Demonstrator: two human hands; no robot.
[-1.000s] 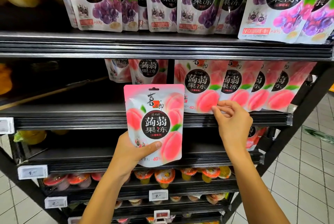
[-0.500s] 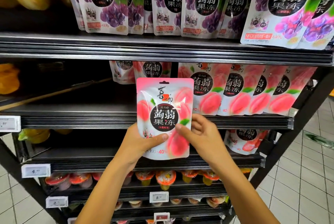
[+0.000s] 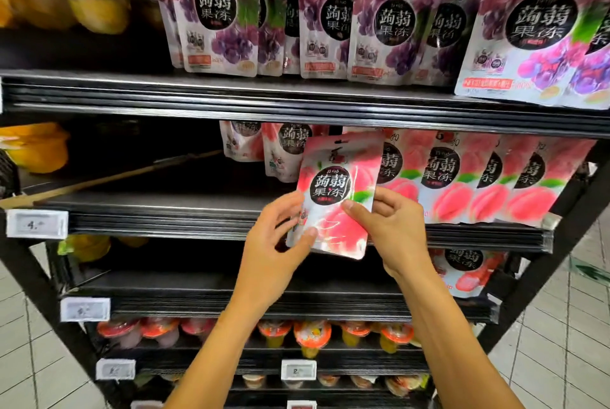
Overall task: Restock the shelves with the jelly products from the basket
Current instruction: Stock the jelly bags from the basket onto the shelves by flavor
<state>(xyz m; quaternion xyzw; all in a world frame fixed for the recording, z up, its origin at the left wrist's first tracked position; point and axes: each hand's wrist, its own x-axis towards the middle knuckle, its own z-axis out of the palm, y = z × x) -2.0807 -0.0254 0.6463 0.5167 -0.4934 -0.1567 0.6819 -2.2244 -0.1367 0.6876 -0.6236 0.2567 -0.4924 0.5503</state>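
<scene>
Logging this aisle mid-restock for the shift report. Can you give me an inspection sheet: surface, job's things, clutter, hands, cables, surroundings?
Surface: black shelf, second from top; pouches stand along its right part.
Job's things: peach pouch held tilted in front of the shelf edge; peach row behind it; grape pouches on the shelf above.
Clutter: yellow packs at left; jelly cups on a lower shelf.
Grippers: left hand holds the peach pouch's lower left corner; right hand pinches its right edge, thumb in front.
Cables: nothing seen.
Surroundings: price tags on shelf fronts; tiled floor.
</scene>
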